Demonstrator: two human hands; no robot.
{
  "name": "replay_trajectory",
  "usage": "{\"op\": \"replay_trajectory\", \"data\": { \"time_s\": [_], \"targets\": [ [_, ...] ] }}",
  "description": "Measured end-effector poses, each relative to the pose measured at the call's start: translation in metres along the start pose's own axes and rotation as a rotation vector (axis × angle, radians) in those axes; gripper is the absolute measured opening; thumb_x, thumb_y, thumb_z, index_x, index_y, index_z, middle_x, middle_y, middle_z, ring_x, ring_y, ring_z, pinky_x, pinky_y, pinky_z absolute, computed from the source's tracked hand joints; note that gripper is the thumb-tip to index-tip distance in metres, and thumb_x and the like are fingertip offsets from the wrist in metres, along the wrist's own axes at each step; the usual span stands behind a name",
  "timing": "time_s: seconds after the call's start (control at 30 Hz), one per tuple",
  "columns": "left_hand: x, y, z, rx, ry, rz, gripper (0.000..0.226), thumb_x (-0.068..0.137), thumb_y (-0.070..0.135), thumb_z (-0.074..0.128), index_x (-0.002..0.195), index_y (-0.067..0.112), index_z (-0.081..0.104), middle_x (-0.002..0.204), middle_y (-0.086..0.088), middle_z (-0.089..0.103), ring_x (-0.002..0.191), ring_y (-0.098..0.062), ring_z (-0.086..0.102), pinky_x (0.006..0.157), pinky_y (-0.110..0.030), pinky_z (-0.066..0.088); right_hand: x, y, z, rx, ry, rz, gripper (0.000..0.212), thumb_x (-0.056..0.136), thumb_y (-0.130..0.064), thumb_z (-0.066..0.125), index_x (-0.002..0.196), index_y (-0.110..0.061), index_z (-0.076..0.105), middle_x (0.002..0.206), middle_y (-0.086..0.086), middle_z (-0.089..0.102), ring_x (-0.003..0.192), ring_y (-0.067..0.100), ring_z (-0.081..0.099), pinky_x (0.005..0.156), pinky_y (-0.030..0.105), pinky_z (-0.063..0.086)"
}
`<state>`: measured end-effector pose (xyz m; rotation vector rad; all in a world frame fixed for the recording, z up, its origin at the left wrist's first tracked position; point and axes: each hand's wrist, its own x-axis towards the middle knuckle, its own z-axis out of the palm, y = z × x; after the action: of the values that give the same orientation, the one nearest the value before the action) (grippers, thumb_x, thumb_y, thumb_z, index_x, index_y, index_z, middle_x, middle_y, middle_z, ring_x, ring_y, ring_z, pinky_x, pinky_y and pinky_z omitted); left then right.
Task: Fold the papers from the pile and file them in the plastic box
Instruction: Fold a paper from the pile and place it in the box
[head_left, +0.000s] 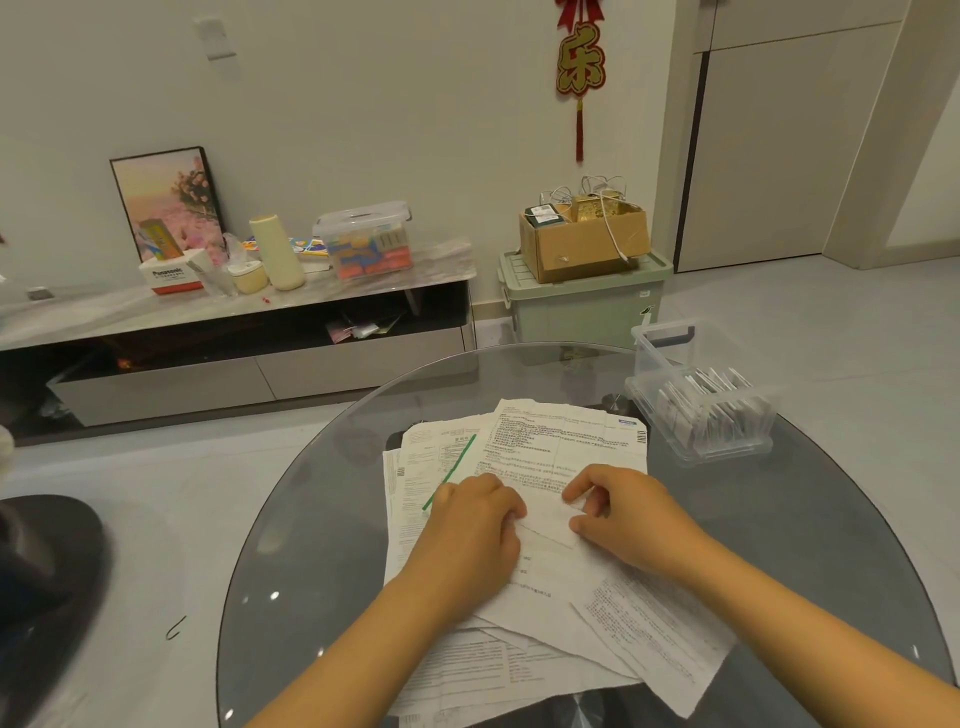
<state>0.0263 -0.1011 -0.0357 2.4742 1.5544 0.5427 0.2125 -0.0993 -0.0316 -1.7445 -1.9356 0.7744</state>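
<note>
Two hands at work over the pile of papers (519, 519) on the round glass bench (291, 545). Left hand (475, 525) lying knuckles up with fingers curled down, pressing one end of a small folded paper (545, 519); hard to tell if pinching or only pressing. Right hand (621, 512) pinching the other end of that same folded paper between thumb and bent fingers. Folded paper sitting right on top of the pile, between the two hands. Plastic box (691, 395) standing at the far right of the bench, near the edge, apart from the pile, with no lid on. Could go wrong like this: a crooked fold if one hand slides, since the sheets below are loose and slippery on each other. Could also drag the top sheet along and mess up the pile, or push the low sheets off the near edge of the bench, where some already hang over. Could tear too, as some sheets look ragged at the edges. Box already quite full, so a fat fold may not fit in and may knock the others flat. Now for counting: two hands, one folded paper in hand, one plastic box, one bench. Loose sheets in the pile, at least five, maybe more hidden under. Folded papers in the box, many, standing in a row, too packed to count well.
</note>
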Motion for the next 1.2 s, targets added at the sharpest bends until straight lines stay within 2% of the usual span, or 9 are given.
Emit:
{"op": "replay_trajectory", "data": {
  "time_s": [0.17,0.33,0.43,0.57,0.67,0.77,0.9,1.03,1.2],
  "targets": [
    [-0.007,0.003,-0.003,-0.056,-0.103,0.044,0.041,0.082,0.045,0.041,0.117,0.029,0.056,0.118,0.018,0.051,0.116,-0.001,0.037,0.105,-0.021,0.014,-0.015,-0.003,-0.005,0.186,-0.055,0.052,0.021,0.079,-0.017,0.067,0.088,-0.032,0.056,0.07,-0.008,0.061,0.06,0.004,0.053,0.058,0.017,0.041],
    [-0.009,0.004,-0.001,-0.027,-0.181,0.139,0.056,0.075,0.059,0.038,0.12,0.028,0.053,0.121,0.017,0.045,0.117,0.0,0.031,0.107,-0.022,0.012,-0.025,-0.008,-0.011,0.268,-0.125,0.042,0.014,0.082,-0.016,0.067,0.077,-0.029,0.071,0.06,-0.013,0.06,0.061,0.005,0.053,0.062,0.018,0.043],
    [-0.009,0.008,0.001,-0.026,-0.176,0.129,0.052,0.078,0.065,0.046,0.116,0.03,0.053,0.118,0.017,0.046,0.109,0.0,0.031,0.104,-0.022,0.017,-0.026,-0.009,-0.013,0.367,-0.119,0.072,0.015,0.085,-0.016,0.064,0.083,-0.026,0.075,0.077,-0.011,0.071,0.076,0.004,0.062,0.071,0.018,0.047],
    [-0.004,0.011,0.002,-0.066,-0.093,0.095,0.025,0.092,0.051,0.046,0.094,0.028,0.056,0.092,0.019,0.049,0.087,0.001,0.032,0.093,-0.021,0.024,-0.021,-0.008,-0.011,0.466,-0.076,0.082,0.02,0.086,-0.012,0.06,0.096,-0.027,0.07,0.089,0.001,0.072,0.077,0.008,0.06,0.07,0.021,0.047],
    [0.002,0.014,0.005,-0.094,-0.032,0.059,0.024,0.096,0.037,0.047,0.079,0.021,0.048,0.078,0.014,0.044,0.077,-0.007,0.038,0.075,-0.023,0.029,-0.018,-0.007,-0.007,0.493,-0.005,0.065,0.026,0.087,-0.007,0.057,0.104,-0.025,0.064,0.093,0.007,0.069,0.081,0.015,0.061,0.079,0.032,0.051],
    [0.009,0.011,0.01,-0.201,0.063,-0.013,0.011,0.093,0.029,0.054,0.099,0.02,0.055,0.099,0.012,0.05,0.08,-0.005,0.048,0.076,-0.021,0.04,-0.015,-0.006,-0.002,0.441,0.029,0.029,0.029,0.087,-0.007,0.055,0.105,-0.028,0.061,0.099,-0.004,0.067,0.089,0.011,0.062,0.083,0.023,0.05],
    [0.016,0.007,0.017,-0.241,0.048,-0.072,0.036,0.089,0.023,0.061,0.124,0.02,0.053,0.114,0.014,0.046,0.088,-0.002,0.05,0.089,-0.019,0.041,-0.01,-0.005,0.002,0.255,0.004,-0.013,0.028,0.09,-0.013,0.054,0.113,-0.025,0.064,0.109,-0.012,0.063,0.089,-0.004,0.056,0.071,0.002,0.039],
    [0.019,0.003,0.022,-0.171,0.045,-0.109,0.04,0.089,0.027,0.061,0.129,0.026,0.053,0.118,0.01,0.054,0.11,-0.01,0.041,0.099,-0.024,0.034,-0.007,-0.001,0.008,0.133,-0.004,-0.012,0.026,0.09,-0.017,0.054,0.112,-0.022,0.066,0.112,-0.012,0.062,0.1,0.003,0.055,0.084,0.012,0.039],
    [0.019,0.004,0.018,-0.192,0.025,-0.119,0.038,0.086,0.03,0.065,0.122,0.033,0.056,0.101,0.015,0.051,0.103,-0.008,0.045,0.098,-0.027,0.037,-0.006,0.0,0.017,-0.013,0.029,-0.109,0.028,0.087,-0.024,0.06,0.115,-0.019,0.064,0.116,-0.009,0.057,0.105,0.006,0.053,0.089,0.015,0.039]
  ]
}}
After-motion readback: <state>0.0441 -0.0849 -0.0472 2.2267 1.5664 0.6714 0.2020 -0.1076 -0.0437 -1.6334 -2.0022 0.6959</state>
